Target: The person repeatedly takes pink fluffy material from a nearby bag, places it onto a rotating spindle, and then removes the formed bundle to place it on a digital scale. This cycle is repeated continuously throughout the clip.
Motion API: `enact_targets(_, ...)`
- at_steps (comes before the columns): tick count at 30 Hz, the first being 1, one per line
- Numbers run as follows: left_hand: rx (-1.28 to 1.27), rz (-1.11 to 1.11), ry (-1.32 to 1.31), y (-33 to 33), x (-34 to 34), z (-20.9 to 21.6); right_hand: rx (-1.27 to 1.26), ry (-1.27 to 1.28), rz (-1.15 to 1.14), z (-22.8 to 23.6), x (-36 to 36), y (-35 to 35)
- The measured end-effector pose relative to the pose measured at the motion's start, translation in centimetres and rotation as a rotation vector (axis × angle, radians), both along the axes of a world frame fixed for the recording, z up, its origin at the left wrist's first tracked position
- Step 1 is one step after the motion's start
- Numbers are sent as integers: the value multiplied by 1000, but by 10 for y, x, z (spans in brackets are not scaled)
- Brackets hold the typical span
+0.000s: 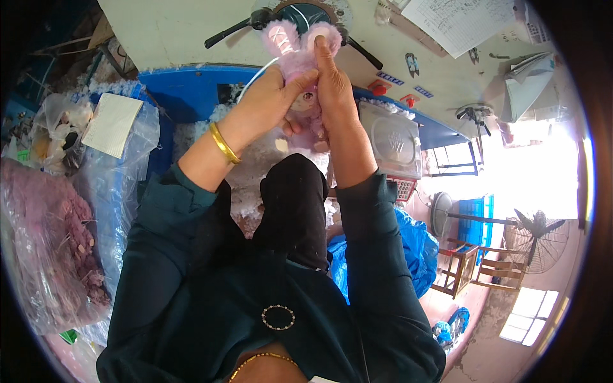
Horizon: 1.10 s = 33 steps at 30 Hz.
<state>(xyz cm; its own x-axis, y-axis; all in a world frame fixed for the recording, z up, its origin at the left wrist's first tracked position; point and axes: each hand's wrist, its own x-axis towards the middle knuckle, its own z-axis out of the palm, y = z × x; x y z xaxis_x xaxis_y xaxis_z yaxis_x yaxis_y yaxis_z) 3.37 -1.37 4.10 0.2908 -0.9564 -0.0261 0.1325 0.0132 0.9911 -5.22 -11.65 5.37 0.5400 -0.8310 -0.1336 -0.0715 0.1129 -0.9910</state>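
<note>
Between my two hands, just in front of the table edge, is a pale pink plush rabbit [295,62] with its long ears upward. One ear shows white crossed lacing on its inner side. My left hand [273,97] closes on the toy's left side, its thumb pressing toward the middle. On the other side my right hand [333,86] grips it, the thumb lying up against the right ear. An eye and mauve fur show below the hands; much of the body is hidden by them. Directly behind the ears stands a dark machine [305,15] with black handles.
White stuffing [246,175] lies around my knees. Red knobs [379,87], snips [412,64] and papers [450,24] are on the table at right. At left sits a clear bag [51,236] of mauve plush pieces. A clear bin [391,137] and blue bag [415,249] stand right.
</note>
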Motion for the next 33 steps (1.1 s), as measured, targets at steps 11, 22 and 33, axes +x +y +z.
enact_targets(11, 38, 54, 20, 55, -37, -9, -54, -168, 55, -26, -50, 58)
enact_targets(22, -46, -294, 430, 90, -72, -56, -339, 590, 371, -68, -192, -64)
enact_targets(33, 285, -124, 373, 111, -47, -90, -373, 922, -212, -105, -281, -177)
